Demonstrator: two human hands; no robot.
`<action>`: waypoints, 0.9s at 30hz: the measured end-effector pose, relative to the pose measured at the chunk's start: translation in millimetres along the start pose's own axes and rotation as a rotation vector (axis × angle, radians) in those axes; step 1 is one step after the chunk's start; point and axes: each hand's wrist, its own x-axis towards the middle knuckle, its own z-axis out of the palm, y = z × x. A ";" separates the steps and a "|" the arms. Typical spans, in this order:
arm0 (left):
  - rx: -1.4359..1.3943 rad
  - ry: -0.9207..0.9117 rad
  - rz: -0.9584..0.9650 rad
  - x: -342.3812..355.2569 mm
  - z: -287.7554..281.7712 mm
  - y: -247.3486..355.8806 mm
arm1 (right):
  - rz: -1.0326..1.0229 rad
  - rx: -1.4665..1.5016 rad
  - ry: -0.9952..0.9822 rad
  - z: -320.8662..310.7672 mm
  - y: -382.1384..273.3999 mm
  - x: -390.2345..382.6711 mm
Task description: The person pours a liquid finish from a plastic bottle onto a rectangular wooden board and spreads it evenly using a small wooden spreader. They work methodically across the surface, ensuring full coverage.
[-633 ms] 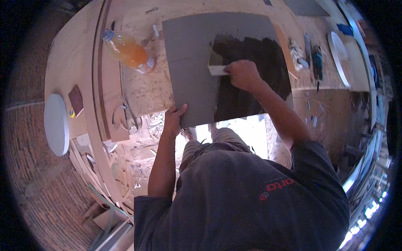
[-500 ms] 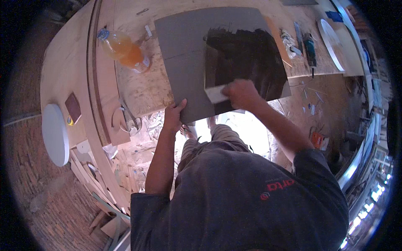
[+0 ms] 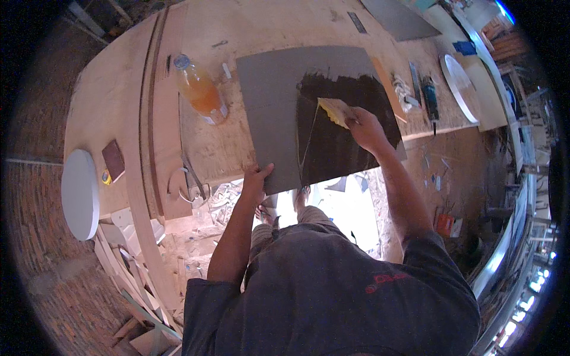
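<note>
A grey flat panel (image 3: 267, 107) lies at the bench's near edge and juts over it. Its right part bears a dark, wet-looking coating (image 3: 356, 148) with a ragged far edge. My left hand (image 3: 256, 183) grips the panel's near left corner, thumb on top, fingers hidden beneath. My right hand (image 3: 364, 127) is closed on a flat spreader (image 3: 336, 111) over the coated part. Yellow glue-like stuff clings to the spreader's left edge, and a thin strand trails from it toward the panel's near edge.
A bottle of orange liquid (image 3: 200, 92) lies left of the panel. Further left are a brown block (image 3: 113, 159), a yellow tape measure (image 3: 107, 177) and a white disc (image 3: 80, 194). To the right are a dark green tool (image 3: 429, 98) and a round white-rimmed piece (image 3: 460, 89). Scraps litter the floor.
My right hand has moved the spreader from the panel's near edge farther up the coating and turned it, exposing its yellow edge. My left hand keeps its corner grip. The view has shifted.
</note>
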 end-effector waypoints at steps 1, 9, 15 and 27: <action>-0.021 0.021 -0.014 -3.2 2.8 1.4 | -0.042 -0.034 0.033 10.8 -0.2 18.4; 0.038 0.084 0.009 -12.9 -2.7 -11.3 | -0.129 -0.438 -0.108 56.3 -59.2 70.3; 0.187 0.111 0.005 -26.6 10.9 -1.3 | -0.020 -0.415 0.028 78.8 -62.8 97.1; 0.284 0.075 0.016 -16.3 -0.4 -4.6 | -0.204 -0.191 -0.174 149.6 -197.9 66.4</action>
